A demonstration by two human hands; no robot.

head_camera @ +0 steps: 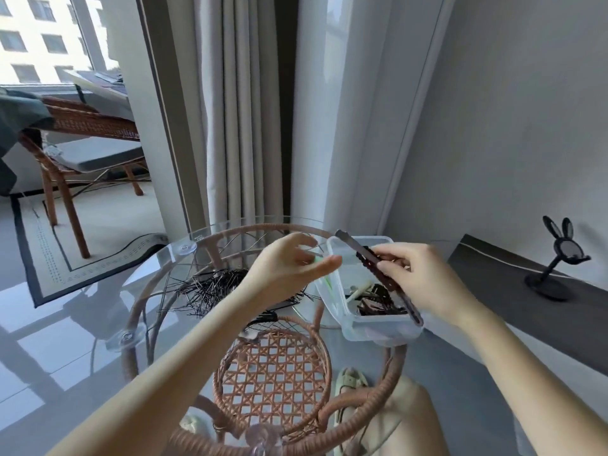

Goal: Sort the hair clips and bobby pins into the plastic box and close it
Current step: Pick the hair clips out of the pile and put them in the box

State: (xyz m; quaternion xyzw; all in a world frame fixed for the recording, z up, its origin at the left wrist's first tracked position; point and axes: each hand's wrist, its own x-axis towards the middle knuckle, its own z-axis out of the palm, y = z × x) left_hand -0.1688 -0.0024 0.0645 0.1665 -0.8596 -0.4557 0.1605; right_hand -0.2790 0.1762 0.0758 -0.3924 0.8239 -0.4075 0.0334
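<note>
A clear plastic box (378,330) stands at the right edge of the round glass table (171,258), with several dark and pale hair clips inside. My right hand (418,278) holds a long dark brown hair clip (381,274) slanted over the box. My left hand (292,264) hovers just left of the box, fingers pinched on a thin pin; a green strip (329,284) shows below the thumb. A heap of black bobby pins (210,291) lies on the glass to the left, partly hidden by my left forearm.
The glass top rests on a rattan frame with a woven lower shelf (273,373). A dark ledge at the right carries a black rabbit-ear stand (556,264). Curtains hang behind the table; a rattan chair (82,149) stands far left. My knee and a slipper show below.
</note>
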